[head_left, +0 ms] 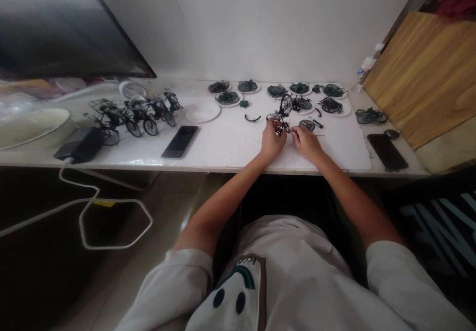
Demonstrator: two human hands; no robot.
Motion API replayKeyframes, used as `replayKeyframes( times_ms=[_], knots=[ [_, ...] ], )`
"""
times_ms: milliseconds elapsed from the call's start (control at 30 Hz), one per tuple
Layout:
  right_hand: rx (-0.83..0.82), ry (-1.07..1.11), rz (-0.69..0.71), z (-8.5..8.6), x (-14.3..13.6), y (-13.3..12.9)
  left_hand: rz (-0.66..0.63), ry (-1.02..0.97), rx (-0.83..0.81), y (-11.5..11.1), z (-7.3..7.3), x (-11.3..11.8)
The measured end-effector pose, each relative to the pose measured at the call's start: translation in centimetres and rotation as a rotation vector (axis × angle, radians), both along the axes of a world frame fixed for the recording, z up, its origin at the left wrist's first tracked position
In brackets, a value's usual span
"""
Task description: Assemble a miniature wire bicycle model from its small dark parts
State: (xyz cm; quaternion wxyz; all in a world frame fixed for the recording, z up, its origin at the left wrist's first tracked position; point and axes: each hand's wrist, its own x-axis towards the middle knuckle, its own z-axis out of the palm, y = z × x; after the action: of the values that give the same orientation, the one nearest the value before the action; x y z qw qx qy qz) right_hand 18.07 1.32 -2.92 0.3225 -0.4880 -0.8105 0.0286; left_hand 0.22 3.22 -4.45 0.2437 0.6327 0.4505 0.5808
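One bare left hand (274, 140) holds a small black model bicycle (281, 118) in a closed grip; the bare right hand (307, 143) pinches beside it, contents unclear.

Mostly black and white
Black model bicycle (285, 105); white plates (203, 112); white shirt (297, 281), dark-eyed print (240, 302); brown board (427, 78), wood-grained
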Motion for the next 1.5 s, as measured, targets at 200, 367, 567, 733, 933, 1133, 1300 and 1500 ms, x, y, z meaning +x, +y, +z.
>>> replayKeyframes(
  times_ms=[200,367,567,733,933,1133,1300,1500],
  knots=[
    [-0.023,-0.065,0.022,0.1,0.1,0.1,0.008,0.056,0.013,0.1,0.1,-0.2],
    [-0.085,-0.058,0.028,0.1,0.4,0.4,0.006,0.090,0.034,0.2,0.1,-0.1],
    [-0.036,-0.060,-0.014,0.2,0.3,0.0,-0.004,0.091,0.074,0.1,0.2,0.1],
    [0.023,0.059,-0.053,0.1,0.2,0.0,0.017,0.088,0.072,0.0,0.2,0.2],
    [0.071,0.120,0.027,0.3,0.0,0.0,0.004,0.083,0.062,-0.1,0.1,0.3],
    [0.088,0.188,-0.012,0.7,-0.1,-0.4,-0.038,-0.048,0.007,0.0,0.3,0.4],
    [0.072,0.197,-0.056,1.0,0.0,-0.6,-0.113,-0.190,-0.105,-0.1,1.0,0.4],
    [0.130,0.194,-0.069,1.2,-0.2,-0.7,-0.281,-0.272,-0.248,-0.2,1.7,0.1]
  ],
)
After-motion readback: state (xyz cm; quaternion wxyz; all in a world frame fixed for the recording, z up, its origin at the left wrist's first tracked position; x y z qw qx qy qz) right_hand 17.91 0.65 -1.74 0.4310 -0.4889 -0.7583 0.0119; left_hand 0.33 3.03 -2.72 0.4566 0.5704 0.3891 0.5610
